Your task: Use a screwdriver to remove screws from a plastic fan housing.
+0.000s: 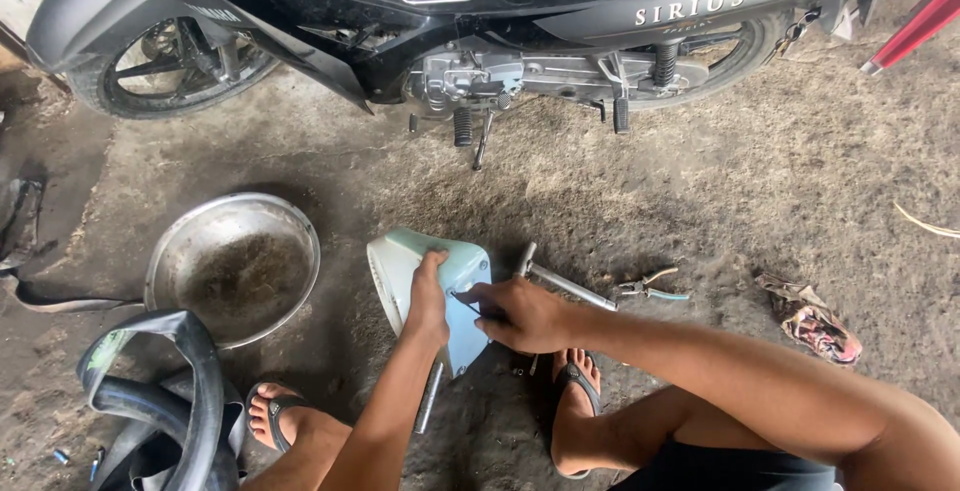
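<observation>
At the centre of the frame, the left hand [428, 296] closed over the top edge of a pale green panel [452, 271]. The right hand [520, 313] curled shut around a thin dark tool [466, 300] pressed against it, pliers [648, 286] lying just right.

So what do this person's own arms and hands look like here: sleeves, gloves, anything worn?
Both arms are bare, with no sleeve in view. The left hand and right hand wear no gloves. No watch, ring or wristband shows on either. Fingers look smudged with grime.
</observation>
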